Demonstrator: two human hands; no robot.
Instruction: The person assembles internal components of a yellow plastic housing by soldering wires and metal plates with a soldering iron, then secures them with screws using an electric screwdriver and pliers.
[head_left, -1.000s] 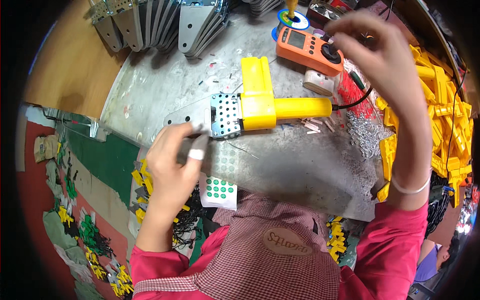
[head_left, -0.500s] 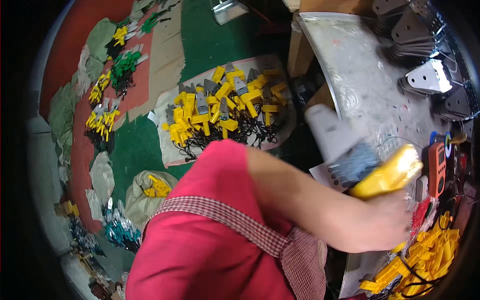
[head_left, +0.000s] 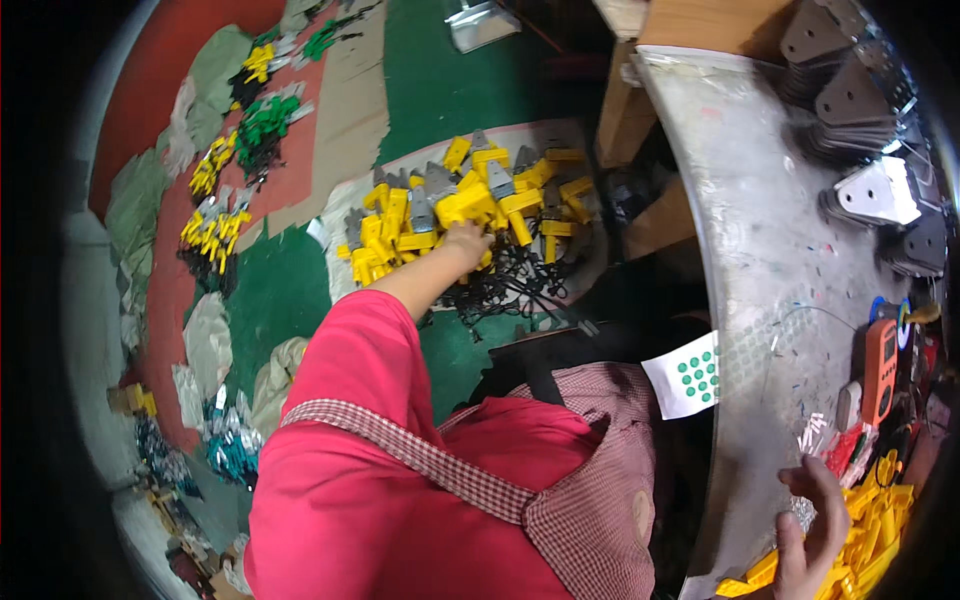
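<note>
While the right hand (head_left: 815, 530) rests open and empty on the counter (head_left: 760, 250), the left hand (head_left: 466, 243) closes on a yellow tool (head_left: 470, 207) in the floor pile (head_left: 460, 215), its grip unclear.

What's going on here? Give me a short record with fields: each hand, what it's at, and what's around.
left hand: stretched down to the floor, on a pile of yellow tools; grip hidden
right hand: open, fingers spread, at the metal table edge beside a yellow parts heap
on table: orange meter, grey metal brackets, white sheet with green dots
floor: green mat, more yellow and green parts piles
</note>
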